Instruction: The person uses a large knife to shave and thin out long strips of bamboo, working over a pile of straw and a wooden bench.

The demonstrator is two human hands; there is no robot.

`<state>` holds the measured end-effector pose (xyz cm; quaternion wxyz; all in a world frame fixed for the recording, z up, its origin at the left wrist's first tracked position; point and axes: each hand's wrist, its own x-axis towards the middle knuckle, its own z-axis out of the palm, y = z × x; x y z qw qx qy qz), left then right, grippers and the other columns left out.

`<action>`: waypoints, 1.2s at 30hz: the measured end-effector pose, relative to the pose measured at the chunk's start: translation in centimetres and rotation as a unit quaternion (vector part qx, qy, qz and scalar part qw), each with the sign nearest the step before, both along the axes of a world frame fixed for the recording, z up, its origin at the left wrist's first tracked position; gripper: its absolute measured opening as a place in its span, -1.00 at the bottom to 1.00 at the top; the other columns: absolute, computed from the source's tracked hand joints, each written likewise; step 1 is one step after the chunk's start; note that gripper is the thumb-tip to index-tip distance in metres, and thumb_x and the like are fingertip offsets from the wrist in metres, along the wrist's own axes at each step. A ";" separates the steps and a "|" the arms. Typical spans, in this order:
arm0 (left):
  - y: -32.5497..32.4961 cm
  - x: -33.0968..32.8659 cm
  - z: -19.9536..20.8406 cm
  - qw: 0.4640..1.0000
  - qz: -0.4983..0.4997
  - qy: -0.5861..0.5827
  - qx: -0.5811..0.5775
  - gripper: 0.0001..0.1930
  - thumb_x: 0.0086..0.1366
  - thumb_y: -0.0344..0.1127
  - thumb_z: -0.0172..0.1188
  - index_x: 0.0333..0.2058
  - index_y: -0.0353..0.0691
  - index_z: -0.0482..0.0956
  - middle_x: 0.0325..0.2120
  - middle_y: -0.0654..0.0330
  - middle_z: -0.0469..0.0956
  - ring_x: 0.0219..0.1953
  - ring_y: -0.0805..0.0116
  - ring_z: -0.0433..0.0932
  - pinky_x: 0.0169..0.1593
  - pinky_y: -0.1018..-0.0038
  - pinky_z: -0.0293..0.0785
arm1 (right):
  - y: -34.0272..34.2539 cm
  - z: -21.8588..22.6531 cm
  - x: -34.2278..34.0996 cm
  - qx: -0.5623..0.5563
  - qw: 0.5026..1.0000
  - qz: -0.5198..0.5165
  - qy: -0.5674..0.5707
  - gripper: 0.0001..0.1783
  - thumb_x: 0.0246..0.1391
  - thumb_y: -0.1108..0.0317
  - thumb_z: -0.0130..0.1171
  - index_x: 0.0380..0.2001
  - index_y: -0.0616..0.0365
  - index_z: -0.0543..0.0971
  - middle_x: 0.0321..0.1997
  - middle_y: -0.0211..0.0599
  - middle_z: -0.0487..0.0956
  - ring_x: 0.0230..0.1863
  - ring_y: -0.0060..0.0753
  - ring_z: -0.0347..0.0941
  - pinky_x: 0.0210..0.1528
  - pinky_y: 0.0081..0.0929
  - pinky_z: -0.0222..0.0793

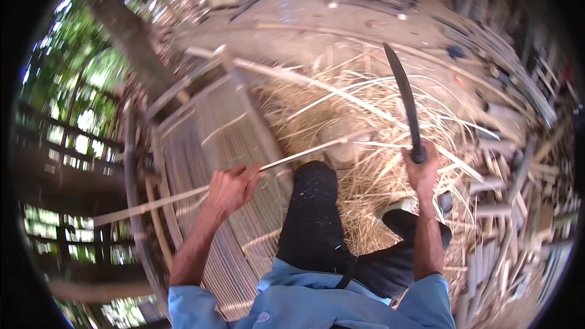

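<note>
Left hand (230,187) grips a long pale split-bamboo strip (286,159) laid across the knee in black trousers (314,207); right hand (422,167) is closed on a raised, long dark curved blade (403,88). Risk, I'd judge: a mistimed chop could glance off the springy strip toward knee or fingers; loose straw-coloured shavings (365,116) underfoot could shift.

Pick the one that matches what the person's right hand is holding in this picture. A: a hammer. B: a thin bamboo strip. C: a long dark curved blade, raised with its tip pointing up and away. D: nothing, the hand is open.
C: the right hand is closed round the handle of a long dark curved blade that rises above the straw-like shavings, while the left hand grips the thin bamboo strip.
</note>
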<state>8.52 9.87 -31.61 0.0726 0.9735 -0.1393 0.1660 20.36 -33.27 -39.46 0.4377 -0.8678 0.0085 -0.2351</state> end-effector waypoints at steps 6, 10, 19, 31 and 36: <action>-7.8 1.8 0.2 0.998 -0.022 -0.015 -0.051 -0.77 0.34 -0.17 0.23 -0.15 -0.16 0.67 -0.57 0.01 0.59 -0.58 -0.04 0.59 -0.49 0.13 0.49 | 3.3 1.4 -4.0 0.327 0.944 0.029 0.045 -0.75 0.04 0.31 0.45 -0.31 0.21 0.61 -0.39 -0.34 0.67 -0.47 -0.58 0.53 -0.39 -0.51 0.50; -11.4 1.6 1.1 0.990 -0.027 0.051 -0.125 -0.78 0.33 -0.22 0.26 -0.23 -0.26 0.69 -0.61 -0.03 0.57 -0.60 0.04 0.57 -0.47 0.23 0.46 | 4.1 1.1 -3.6 0.333 0.942 0.009 0.048 -0.64 0.00 0.24 0.48 -0.20 0.23 0.65 -0.37 -0.33 0.70 -0.37 -0.48 0.62 -0.27 -0.44 0.55; -13.4 1.6 0.1 0.944 -0.027 0.160 -0.287 -0.79 0.34 -0.28 0.29 -0.27 -0.34 0.69 -0.72 0.16 0.34 -0.65 0.53 0.28 -0.53 0.46 0.24 | 4.6 -0.1 -2.7 0.455 0.890 0.022 -0.015 -0.72 0.05 0.42 0.43 -0.27 0.30 0.53 -0.47 -0.28 0.64 -0.49 -0.49 0.60 -0.41 -0.51 0.51; -12.9 2.7 -1.6 0.904 -0.016 0.210 -0.372 -0.79 0.40 -0.29 0.24 -0.21 -0.34 0.71 -0.65 0.44 0.39 -0.60 0.68 0.26 -0.54 0.57 0.15 | 4.4 2.6 -4.6 0.520 0.853 -0.025 0.031 -0.64 0.03 0.24 0.49 -0.33 0.22 0.52 -0.38 -0.25 0.64 -0.46 -0.40 0.62 -0.42 -0.39 0.68; -15.2 3.2 -0.5 0.858 -0.001 0.307 -0.412 -0.78 0.40 -0.25 0.24 -0.20 -0.31 0.70 -0.68 0.40 0.39 -0.64 0.66 0.28 -0.56 0.56 0.19 | 8.5 1.8 -3.2 0.581 0.813 0.016 0.028 -0.65 -0.04 0.40 0.53 -0.33 0.25 0.50 -0.31 -0.21 0.66 -0.44 -0.43 0.62 -0.42 -0.46 0.69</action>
